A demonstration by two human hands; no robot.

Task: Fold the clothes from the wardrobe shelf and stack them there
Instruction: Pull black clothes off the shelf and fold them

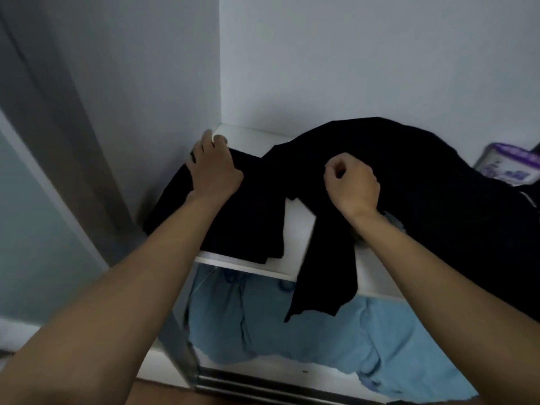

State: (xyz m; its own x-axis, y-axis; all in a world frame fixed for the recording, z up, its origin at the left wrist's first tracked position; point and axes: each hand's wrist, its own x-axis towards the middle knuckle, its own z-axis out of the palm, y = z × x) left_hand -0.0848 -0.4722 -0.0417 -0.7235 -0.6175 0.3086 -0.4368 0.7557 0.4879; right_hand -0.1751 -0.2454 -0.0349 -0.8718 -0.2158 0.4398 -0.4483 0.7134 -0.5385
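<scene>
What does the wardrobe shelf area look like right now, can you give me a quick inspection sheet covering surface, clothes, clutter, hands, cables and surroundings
Surface: white wardrobe shelf, mostly covered, a bare strip showing in the middle.
Job's things: folded black garment lying flat at the shelf's left end; unfolded black garment heaped to the right, one end hanging over the front edge.
Clutter: purple and white package at the back right; light blue fabric in the space below the shelf.
Hands: left hand flat on the folded black garment; right hand closed, pinching the unfolded black garment.
Cables: nothing seen.
Surroundings: white wardrobe walls; sliding door rail at the bottom.
</scene>
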